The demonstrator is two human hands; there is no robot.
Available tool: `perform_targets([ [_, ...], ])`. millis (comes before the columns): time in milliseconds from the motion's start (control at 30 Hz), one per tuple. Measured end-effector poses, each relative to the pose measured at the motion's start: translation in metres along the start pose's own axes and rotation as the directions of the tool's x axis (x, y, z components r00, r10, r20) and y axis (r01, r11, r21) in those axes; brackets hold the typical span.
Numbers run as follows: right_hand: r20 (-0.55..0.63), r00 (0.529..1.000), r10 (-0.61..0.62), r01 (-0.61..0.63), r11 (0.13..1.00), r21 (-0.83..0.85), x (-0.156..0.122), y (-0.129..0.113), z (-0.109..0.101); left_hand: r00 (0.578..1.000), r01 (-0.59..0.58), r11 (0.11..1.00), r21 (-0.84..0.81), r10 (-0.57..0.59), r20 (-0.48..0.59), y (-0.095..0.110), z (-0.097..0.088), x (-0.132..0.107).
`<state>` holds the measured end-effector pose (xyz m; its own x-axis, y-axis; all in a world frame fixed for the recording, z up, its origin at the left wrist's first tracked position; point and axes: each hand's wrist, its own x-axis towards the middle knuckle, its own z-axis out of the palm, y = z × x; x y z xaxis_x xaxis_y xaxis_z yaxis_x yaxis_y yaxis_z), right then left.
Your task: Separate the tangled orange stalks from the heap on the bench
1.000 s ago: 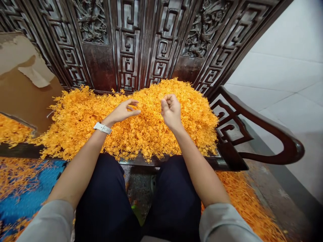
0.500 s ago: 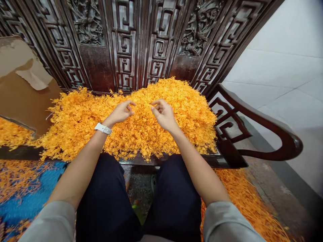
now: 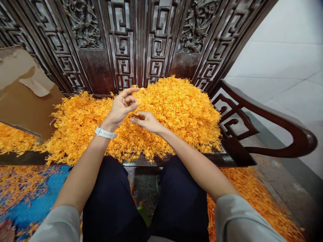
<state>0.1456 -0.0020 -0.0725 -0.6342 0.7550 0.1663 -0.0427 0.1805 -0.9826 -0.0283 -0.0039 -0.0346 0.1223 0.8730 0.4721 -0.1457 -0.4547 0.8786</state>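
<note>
Head view: right hand (image 3: pixel 150 122) nearest, thumb and fingers slightly parted; left hand (image 3: pixel 119 108) just beside, loosely curled, thumb-index gap wider; anything held, not discernible. Step, probably: fine fingertip work; called for next: light pinch. Beyond: orange flowers (image 3: pixel 181 111) heaped on bench (image 3: pixel 238 155), then carved backrest (image 3: pixel 95 72).

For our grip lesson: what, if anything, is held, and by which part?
I cannot tell: the left hand and right hand curl over the yellow pile, whose colour would hide anything small.
</note>
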Motion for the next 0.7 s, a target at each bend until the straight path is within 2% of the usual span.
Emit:
perform_targets([
  [100,-0.041,0.999,0.008,-0.007,1.000,0.030,0.000,-0.001,0.002,1.000,0.004,0.999,0.033,-0.004,-0.005,-0.005,0.002,0.001],
  [233,-0.137,0.988,0.064,-0.040,0.984,0.176,0.004,0.000,0.001,1.000,-0.022,0.997,0.070,0.023,-0.012,-0.012,0.004,0.004],
  [367,-0.221,0.970,0.102,-0.013,0.929,0.371,0.002,-0.015,-0.014,0.991,-0.086,0.965,0.246,0.108,-0.074,-0.021,-0.006,0.007],
  [433,-0.299,0.947,0.114,0.023,0.908,0.419,-0.003,-0.025,-0.027,0.994,-0.055,0.909,0.413,0.089,-0.063,-0.028,-0.016,0.004],
  [500,-0.400,0.909,0.122,0.060,0.908,0.415,-0.008,-0.033,-0.040,1.000,0.020,0.814,0.580,-0.023,-0.002,-0.033,-0.026,-0.001],
  [567,-0.478,0.867,0.137,0.067,0.920,0.386,-0.012,-0.037,-0.050,0.985,0.069,0.708,0.703,-0.158,0.062,-0.037,-0.033,-0.006],
  [633,-0.514,0.844,0.156,0.034,0.939,0.341,-0.014,-0.038,-0.057,0.970,0.072,0.633,0.771,-0.225,0.094,-0.039,-0.036,-0.007],
  [700,-0.522,0.838,0.161,0.006,0.953,0.304,-0.015,-0.037,-0.060,0.968,0.024,0.574,0.818,-0.216,0.124,-0.040,-0.038,-0.006],
])
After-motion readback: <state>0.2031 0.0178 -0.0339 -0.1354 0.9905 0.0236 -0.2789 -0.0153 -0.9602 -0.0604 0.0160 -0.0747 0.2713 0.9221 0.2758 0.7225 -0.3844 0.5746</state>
